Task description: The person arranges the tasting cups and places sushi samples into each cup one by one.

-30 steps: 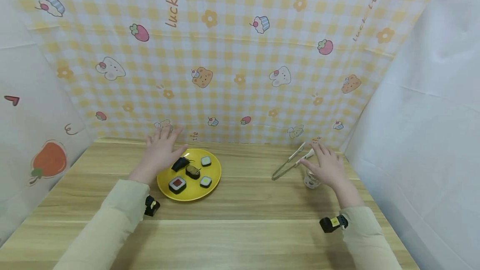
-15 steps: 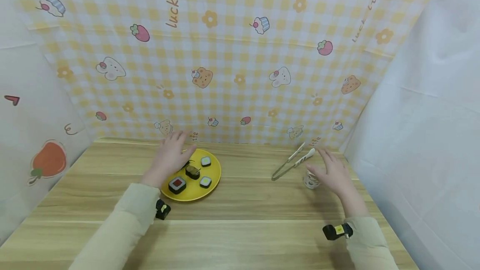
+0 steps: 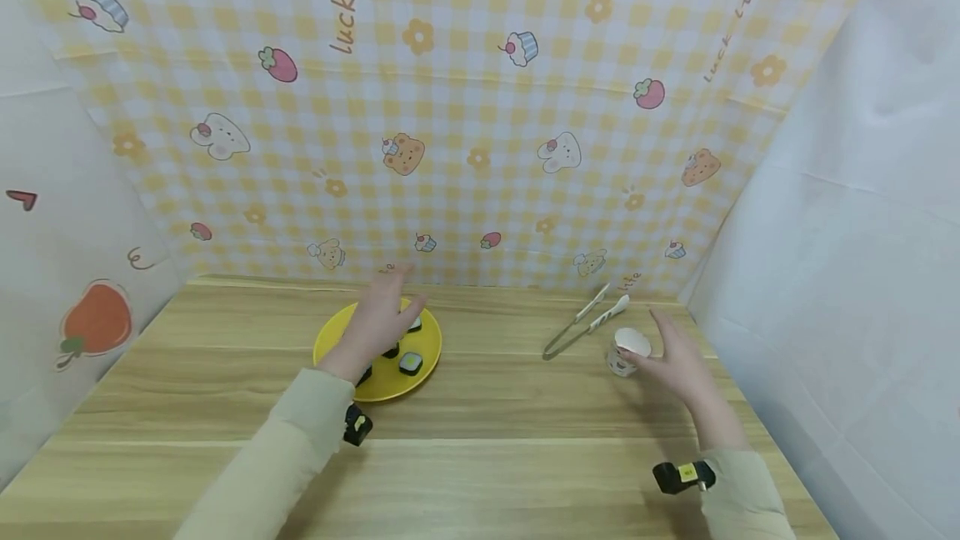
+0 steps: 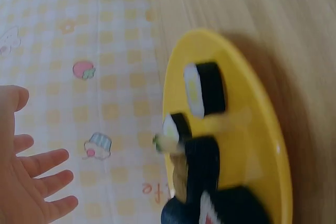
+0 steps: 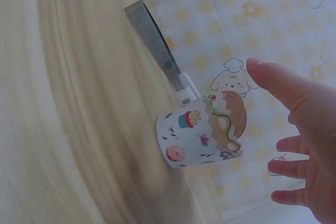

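In the head view my left hand hovers over a yellow plate, fingers spread and touching nothing, hiding part of the sushi. Several pieces of sushi lie on the plate, among them a square roll with a green centre; the left wrist view shows another roll with a dark wrap. My right hand is held just right of a small paper cup, thumb apart from the fingers and overlapping the cup's rim in the head view. Cupcake prints cover the cup, and something brown shows at its mouth in the right wrist view.
Metal tongs with white tips lie spread behind the cup, near the back of the wooden table. A yellow checked cloth rises along the back edge, with white cloths at both sides.
My left hand has moved right across the plate, covering more of the sushi. My right hand has drawn slightly right and toward me, uncovering the tongs' tips and more of the cup.
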The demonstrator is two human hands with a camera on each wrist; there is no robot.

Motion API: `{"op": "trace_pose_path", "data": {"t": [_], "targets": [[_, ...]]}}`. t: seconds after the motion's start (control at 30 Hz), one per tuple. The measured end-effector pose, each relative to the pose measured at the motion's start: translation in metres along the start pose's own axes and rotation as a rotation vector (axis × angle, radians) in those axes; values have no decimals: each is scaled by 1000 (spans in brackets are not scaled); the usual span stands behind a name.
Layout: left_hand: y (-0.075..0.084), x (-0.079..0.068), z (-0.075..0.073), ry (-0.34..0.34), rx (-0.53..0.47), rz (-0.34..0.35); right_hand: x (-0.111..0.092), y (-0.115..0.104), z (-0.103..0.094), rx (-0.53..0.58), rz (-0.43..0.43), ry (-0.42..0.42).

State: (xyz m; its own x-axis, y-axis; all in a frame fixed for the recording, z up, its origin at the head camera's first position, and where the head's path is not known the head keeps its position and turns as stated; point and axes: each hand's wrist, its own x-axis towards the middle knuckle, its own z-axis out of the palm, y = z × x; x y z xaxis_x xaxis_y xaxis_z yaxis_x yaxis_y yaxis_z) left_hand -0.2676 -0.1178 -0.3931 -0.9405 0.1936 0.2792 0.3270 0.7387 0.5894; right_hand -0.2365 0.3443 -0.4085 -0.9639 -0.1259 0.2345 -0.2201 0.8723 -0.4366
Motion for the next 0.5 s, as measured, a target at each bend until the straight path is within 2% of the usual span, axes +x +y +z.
{"op": "trace_pose_path", "data": {"t": [0.3,0.5], "targets": [[19,2,26,-30,-101,7,-9,11,10,97,48,-39],[36,5,47,-47,-146,24,-13,18,13,90,80,-61]]}}
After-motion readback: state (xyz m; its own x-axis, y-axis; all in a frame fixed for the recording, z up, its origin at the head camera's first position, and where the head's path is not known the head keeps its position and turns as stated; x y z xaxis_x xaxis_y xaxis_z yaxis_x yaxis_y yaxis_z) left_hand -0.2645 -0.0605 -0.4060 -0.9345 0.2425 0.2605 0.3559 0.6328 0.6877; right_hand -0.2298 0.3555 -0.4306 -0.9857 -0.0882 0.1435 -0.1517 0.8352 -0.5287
